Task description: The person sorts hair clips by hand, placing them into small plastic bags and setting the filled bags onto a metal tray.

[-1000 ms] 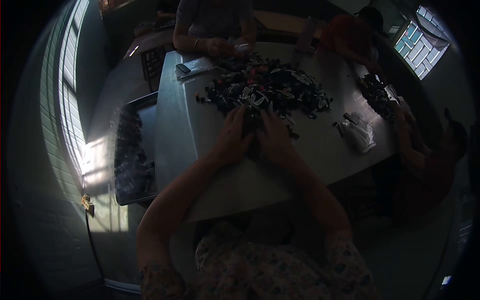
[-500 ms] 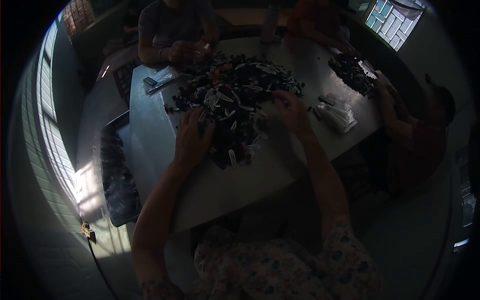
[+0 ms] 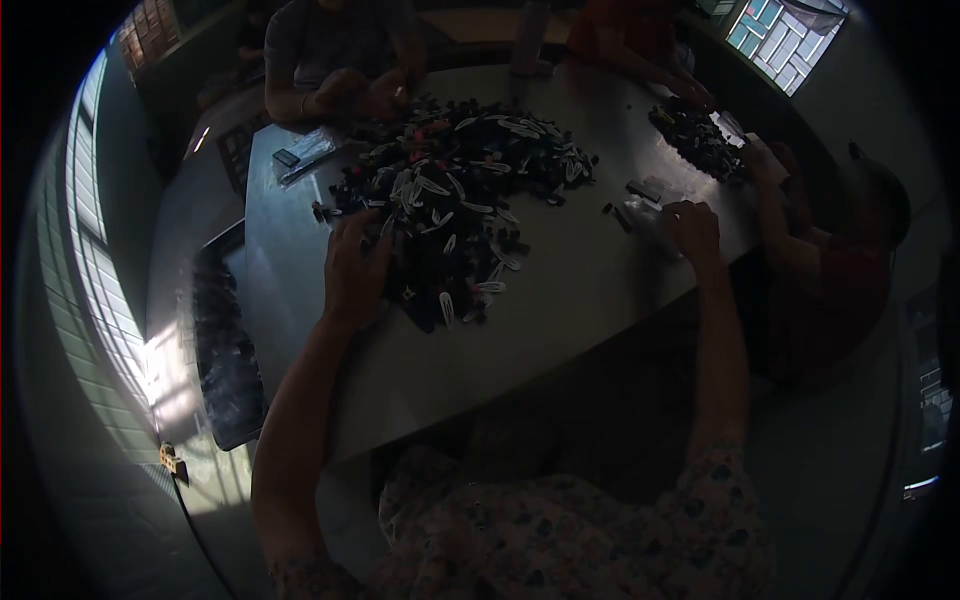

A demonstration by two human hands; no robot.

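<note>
A big heap of dark and silver snap hair clips [image 3: 447, 308] spreads over the table in front of me. My left hand [image 3: 355, 268] rests against the heap's near left side, thumb apart from the fingers, with no clip clearly held. Off to the right, my right hand [image 3: 694, 230] is on a small stack of clear plastic bags [image 3: 655, 218]. Its fingers are bent and pressed together on the plastic; the dim light blurs the exact grip. Beside the bags lie a small dark block [image 3: 643, 192] and a few dark clips [image 3: 618, 217].
The pale table [image 3: 420, 390] reaches toward co-workers across from me and at the right. Another clip pile [image 3: 690, 140] lies near the right-hand people. Plastic packets [image 3: 305, 155] are at the far left. A dark tray [image 3: 228, 360] stands beyond the left edge.
My right hand has left the heap's right side and moved right onto the plastic bags. My left hand stays at the heap's left side. The view has shifted slightly.
</note>
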